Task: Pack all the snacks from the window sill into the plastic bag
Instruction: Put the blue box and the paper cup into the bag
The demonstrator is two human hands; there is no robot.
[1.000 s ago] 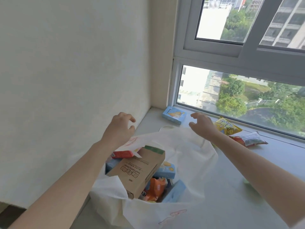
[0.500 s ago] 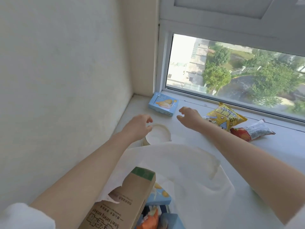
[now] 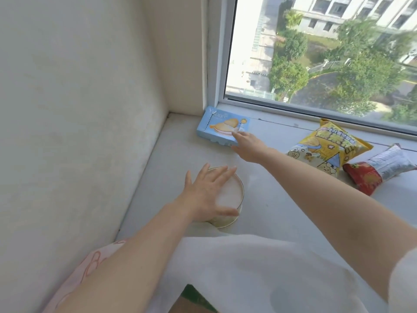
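Head view, sole entry: the left hand (image 3: 208, 190) is spreading its straight fingers over the white lid of a round tub (image 3: 225, 199), thumb reaching down toward the near rim, not yet curled round it, so released rather than grasping. The right hand (image 3: 248, 144) is reaching to the light-blue biscuit box (image 3: 222, 126) lying flat in the sill corner just beside the window frame (image 3: 216, 64); its fingertips are touching the box's near right corner, and whether any finger is hooking under the edge cannot be told. The yellow popcorn bag (image 3: 327, 143) and a red-and-silver packet (image 3: 379, 168) are lying on the window sill (image 3: 180, 154) to the right, touching or nearly so, untouched by either hand. The white plastic bag (image 3: 259, 267) is sitting at the near edge, with a green-topped carton corner (image 3: 194, 299) showing inside. Judgement: four snacks are waiting on the sill. For a clean pick, the left hand should be closing round the tub's wall rather than its lid, and the right should be pinching the box across its thin edges, then both carrying straight back over the bag's mouth.
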